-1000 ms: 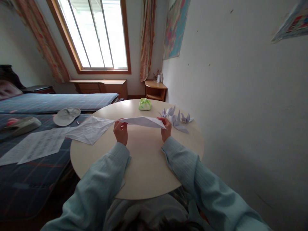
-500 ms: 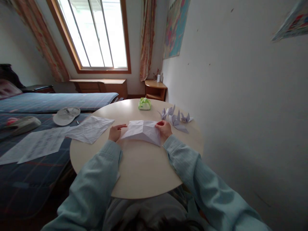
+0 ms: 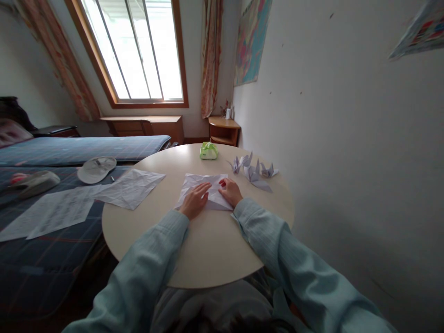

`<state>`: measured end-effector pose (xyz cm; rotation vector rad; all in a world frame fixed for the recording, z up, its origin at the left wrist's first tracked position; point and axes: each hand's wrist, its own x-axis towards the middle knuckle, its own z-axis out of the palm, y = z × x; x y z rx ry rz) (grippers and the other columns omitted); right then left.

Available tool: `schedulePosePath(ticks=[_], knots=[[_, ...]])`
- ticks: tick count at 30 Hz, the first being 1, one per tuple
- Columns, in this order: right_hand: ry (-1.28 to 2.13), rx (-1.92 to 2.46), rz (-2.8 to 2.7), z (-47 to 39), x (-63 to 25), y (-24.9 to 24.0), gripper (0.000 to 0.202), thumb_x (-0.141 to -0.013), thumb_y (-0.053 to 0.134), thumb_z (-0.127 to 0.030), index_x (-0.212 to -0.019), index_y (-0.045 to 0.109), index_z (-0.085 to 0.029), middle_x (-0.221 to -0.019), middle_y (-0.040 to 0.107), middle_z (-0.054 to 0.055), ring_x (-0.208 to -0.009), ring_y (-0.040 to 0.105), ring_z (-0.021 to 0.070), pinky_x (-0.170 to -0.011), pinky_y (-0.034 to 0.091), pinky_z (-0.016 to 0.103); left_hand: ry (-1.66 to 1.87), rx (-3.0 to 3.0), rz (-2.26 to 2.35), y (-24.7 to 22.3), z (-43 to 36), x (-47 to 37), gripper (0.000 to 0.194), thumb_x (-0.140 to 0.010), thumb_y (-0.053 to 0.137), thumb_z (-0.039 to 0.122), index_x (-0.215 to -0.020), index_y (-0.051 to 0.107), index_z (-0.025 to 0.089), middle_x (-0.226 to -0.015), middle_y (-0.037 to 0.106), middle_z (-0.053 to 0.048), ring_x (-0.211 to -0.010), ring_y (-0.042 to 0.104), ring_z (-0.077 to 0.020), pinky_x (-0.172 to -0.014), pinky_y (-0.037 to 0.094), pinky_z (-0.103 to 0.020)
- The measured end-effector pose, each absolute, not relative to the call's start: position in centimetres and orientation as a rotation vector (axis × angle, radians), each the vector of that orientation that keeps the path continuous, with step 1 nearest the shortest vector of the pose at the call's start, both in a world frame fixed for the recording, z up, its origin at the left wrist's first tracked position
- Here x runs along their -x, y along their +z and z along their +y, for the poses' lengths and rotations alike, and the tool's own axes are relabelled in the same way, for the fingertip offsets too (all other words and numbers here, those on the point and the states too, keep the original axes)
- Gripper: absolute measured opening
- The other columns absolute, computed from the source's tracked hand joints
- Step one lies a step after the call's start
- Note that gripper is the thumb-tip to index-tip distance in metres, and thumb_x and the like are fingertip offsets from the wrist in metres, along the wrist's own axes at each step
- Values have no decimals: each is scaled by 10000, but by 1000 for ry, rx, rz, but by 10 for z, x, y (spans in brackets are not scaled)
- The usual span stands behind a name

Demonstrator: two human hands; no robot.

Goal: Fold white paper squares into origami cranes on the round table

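A creased sheet of white paper (image 3: pixel 189 181) lies on the round table in front of me. My left hand (image 3: pixel 194 201) rests flat over its left and middle part, fingers stretched together. On the right part of the sheet, my right hand (image 3: pixel 231 192) touches the paper with bent fingers, the thumb apart from them. Both palms cover some of the creases. Several folded paper cranes (image 3: pixel 252 172) stand beyond my right hand.
A second creased sheet (image 3: pixel 133 188) overhangs the left edge of the round table (image 3: pixel 211 249). A green tissue pack (image 3: pixel 208 151) sits at the back. Printed sheets (image 3: pixel 62 210) and a white cap (image 3: pixel 96 169) lie on the bed at left. The wall (image 3: pixel 333 152) runs close on the right.
My left hand has moved right, from beside the paper onto it. My right hand has let go of the right edge and shifted left onto the sheet, which now lies flatter.
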<state>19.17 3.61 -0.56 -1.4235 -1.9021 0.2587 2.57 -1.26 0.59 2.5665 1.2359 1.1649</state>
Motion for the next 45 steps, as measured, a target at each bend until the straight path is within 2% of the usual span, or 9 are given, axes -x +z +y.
schedulePosePath(ticks=[5, 13, 17, 21, 27, 30, 34, 38, 45], knots=[[376, 1227, -1980, 31, -186, -5, 254, -636, 434, -20, -786, 569, -176, -713, 568, 14, -691, 512, 128, -702, 386, 244, 766, -2614, 1305, -21, -7, -38, 398, -794, 339, 330, -1149, 450, 187, -1244, 438, -95, -1172, 364, -191, -958, 300, -376], [438, 1274, -1925, 32, -186, -5, 262, -604, 456, -5, -768, 576, -170, -663, 571, -4, -651, 519, 118, -665, 390, 227, 489, -2441, 1831, -23, 17, -3, 531, -791, 299, 456, -1209, 380, 138, -1325, 313, -111, -1232, 249, -225, -982, 236, -390], [375, 1318, -1922, 33, -187, -5, 255, -623, 427, -5, -776, 571, -149, -687, 566, 15, -659, 515, 115, -662, 392, 226, 349, -2135, 2208, -13, 18, 15, 583, -804, 215, 467, -1270, 290, 125, -1366, 224, -92, -1254, 186, -226, -1007, 175, -407], [333, 1318, -1864, 37, -191, -5, 244, -619, 396, 4, -723, 559, -144, -707, 561, 28, -672, 512, 118, -670, 400, 238, 389, -1927, 2415, -10, 21, 27, 588, -800, 242, 422, -1271, 276, 73, -1354, 243, -130, -1249, 194, -238, -1002, 178, -423], [439, 1145, -1895, 34, -192, -1, 238, -592, 406, 6, -698, 548, -152, -725, 565, 10, -670, 506, 106, -671, 408, 233, 741, -2071, 2298, -1, 18, 24, 592, -758, 389, 372, -1267, 279, 88, -1314, 323, -144, -1220, 259, -258, -969, 253, -419], [589, 1036, -2001, 28, -187, 0, 206, -596, 425, -12, -692, 553, -143, -692, 564, -2, -635, 501, 95, -633, 405, 217, 900, -2448, 1845, 4, 8, 10, 533, -771, 381, 327, -1262, 293, 140, -1332, 308, -87, -1248, 206, -212, -994, 228, -401], [771, 778, -2174, 24, -181, -1, 128, -605, 476, -62, -683, 552, -130, -660, 559, -16, -629, 494, 91, -618, 398, 205, 817, -2662, 1241, 0, -2, -12, 498, -809, 316, 346, -1259, 307, 134, -1327, 320, -81, -1241, 230, -154, -1015, 224, -318], [862, 743, -2165, 25, -180, -3, 90, -636, 518, -143, -716, 555, -125, -641, 561, -20, -580, 483, 80, -575, 395, 200, 596, -2547, 1391, -9, 1, -18, 505, -835, 207, 388, -1266, 294, 140, -1326, 323, -79, -1229, 258, -145, -1013, 217, -322], [1107, 771, -2065, 28, -180, -6, 186, -619, 555, -155, -804, 545, -131, -653, 603, -4, -621, 552, 98, -623, 433, 229, 278, -2464, 1680, -10, 11, -4, 580, -818, 160, 488, -1286, 256, 160, -1376, 205, -43, -1267, 143, -165, -1022, 155, -350]])
